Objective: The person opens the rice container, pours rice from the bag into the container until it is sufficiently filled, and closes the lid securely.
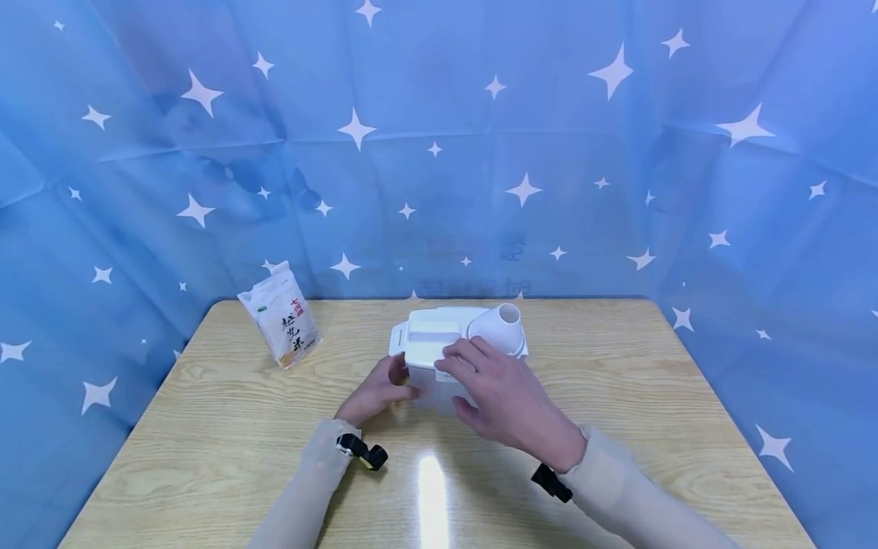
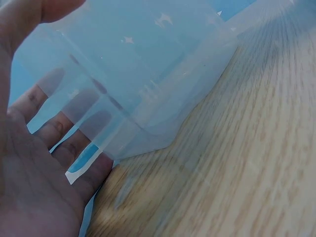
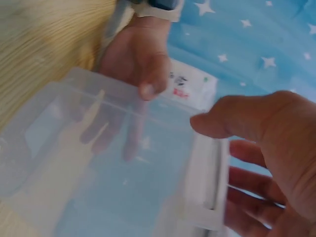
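A translucent plastic storage container with a white lid stands near the table's far edge. On the right part of the lid sits a white cup, lying tilted. My left hand holds the container's left side; in the left wrist view its fingers show through the clear wall, with the thumb on the opposite side. Over the front of the lid is my right hand, fingers loosely bent at the lid and thumb lower down. Whether its fingertips touch the lid I cannot tell.
A white rice bag with dark and red lettering stands at the table's back left. The wooden table ends at a blue star-patterned curtain, which also runs along both sides.
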Motion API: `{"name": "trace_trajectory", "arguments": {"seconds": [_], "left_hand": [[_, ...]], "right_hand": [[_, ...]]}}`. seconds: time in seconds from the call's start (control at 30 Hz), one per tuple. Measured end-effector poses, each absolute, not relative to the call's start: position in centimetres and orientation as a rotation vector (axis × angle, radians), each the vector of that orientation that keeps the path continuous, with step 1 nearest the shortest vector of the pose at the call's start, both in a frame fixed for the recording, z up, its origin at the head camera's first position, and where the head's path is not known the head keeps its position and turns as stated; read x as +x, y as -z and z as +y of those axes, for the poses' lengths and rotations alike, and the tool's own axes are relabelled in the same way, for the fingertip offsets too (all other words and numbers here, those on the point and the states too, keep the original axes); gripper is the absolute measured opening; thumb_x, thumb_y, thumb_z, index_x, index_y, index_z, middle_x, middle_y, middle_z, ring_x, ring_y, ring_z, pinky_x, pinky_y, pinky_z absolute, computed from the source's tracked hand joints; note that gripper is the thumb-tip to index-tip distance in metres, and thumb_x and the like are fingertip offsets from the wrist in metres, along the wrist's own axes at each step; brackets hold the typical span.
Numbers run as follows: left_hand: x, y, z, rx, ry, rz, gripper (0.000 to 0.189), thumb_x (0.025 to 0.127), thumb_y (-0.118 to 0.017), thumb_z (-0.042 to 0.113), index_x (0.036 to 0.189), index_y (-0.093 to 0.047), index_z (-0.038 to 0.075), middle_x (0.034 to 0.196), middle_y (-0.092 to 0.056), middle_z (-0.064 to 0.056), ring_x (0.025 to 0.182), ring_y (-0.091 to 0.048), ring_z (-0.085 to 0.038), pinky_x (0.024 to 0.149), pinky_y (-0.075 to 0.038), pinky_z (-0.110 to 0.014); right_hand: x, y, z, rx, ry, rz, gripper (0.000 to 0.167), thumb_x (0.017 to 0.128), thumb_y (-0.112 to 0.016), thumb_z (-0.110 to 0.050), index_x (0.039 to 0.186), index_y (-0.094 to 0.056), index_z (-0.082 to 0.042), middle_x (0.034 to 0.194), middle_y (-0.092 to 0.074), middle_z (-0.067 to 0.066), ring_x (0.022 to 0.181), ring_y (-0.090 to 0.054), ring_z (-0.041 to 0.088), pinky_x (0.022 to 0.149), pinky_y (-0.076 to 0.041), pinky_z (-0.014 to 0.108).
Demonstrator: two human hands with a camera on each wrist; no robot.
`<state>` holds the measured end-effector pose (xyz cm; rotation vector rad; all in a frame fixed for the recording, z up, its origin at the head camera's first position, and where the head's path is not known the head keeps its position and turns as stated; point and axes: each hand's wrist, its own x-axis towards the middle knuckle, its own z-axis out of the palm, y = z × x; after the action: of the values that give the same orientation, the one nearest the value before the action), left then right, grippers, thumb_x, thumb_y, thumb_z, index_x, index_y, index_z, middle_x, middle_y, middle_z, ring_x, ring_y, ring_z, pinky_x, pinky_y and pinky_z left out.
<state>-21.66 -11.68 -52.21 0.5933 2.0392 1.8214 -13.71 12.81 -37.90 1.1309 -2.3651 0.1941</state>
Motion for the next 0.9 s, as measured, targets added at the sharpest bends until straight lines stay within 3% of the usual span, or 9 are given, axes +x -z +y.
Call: {"name": "trace_trajectory", "arguments": {"seconds": [0.17, 0.4, 0.67, 0.9], "left_hand": [[-21.6, 52.2, -11.8, 0.589, -1.821, 2.040, 0.073, 0.085, -0.076, 0.018, 0.150, -0.045, 0.013, 0.150, -0.053, -0.009, 0.140, -0.049, -0.028, 0.124, -0.033, -0.051], [-21.6, 52.1, -11.6, 0.588, -1.814, 2.044, 0.070, 0.085, -0.076, 0.018, 0.148, -0.047, 0.012, 0.148, -0.055, -0.009, 0.137, -0.052, -0.027, 0.121, -0.038, -0.047], [-21.6, 52.1, -11.6, 0.588, -1.817, 2.034, 0.069, 0.085, -0.076, 0.016, 0.148, -0.048, 0.011, 0.148, -0.055, -0.010, 0.136, -0.053, -0.027, 0.117, -0.042, -0.040], [-21.5, 51.9, -11.5, 0.598, -1.822, 2.031, 0.069, 0.086, -0.075, 0.014, 0.149, -0.047, 0.011, 0.149, -0.054, -0.010, 0.135, -0.053, -0.027, 0.116, -0.043, -0.040]], "right_hand": [[-14.3, 38.7, 12.2, 1.093, -0.130, -2.313, 0.049, 0.063, -0.086, -0.008, 0.106, -0.064, -0.015, 0.107, -0.061, 0.000, 0.092, -0.057, 0.019, 0.076, -0.059, 0.027], [-14.4, 39.5, 11.3, 1.002, -0.057, -2.240, 0.034, 0.071, -0.074, 0.005, 0.095, -0.057, -0.011, 0.097, -0.057, 0.004, 0.081, -0.052, 0.020, 0.065, -0.055, 0.025], [-14.0, 39.1, 10.6, 0.952, -0.019, -2.234, 0.032, 0.071, -0.073, 0.007, 0.094, -0.058, -0.010, 0.095, -0.057, 0.006, 0.079, -0.054, 0.020, 0.059, -0.054, 0.025], [-13.8, 38.8, 10.4, 0.961, 0.031, -2.226, 0.032, 0.070, -0.073, 0.007, 0.094, -0.059, -0.008, 0.092, -0.057, 0.008, 0.077, -0.055, 0.021, 0.054, -0.055, 0.026]]}}
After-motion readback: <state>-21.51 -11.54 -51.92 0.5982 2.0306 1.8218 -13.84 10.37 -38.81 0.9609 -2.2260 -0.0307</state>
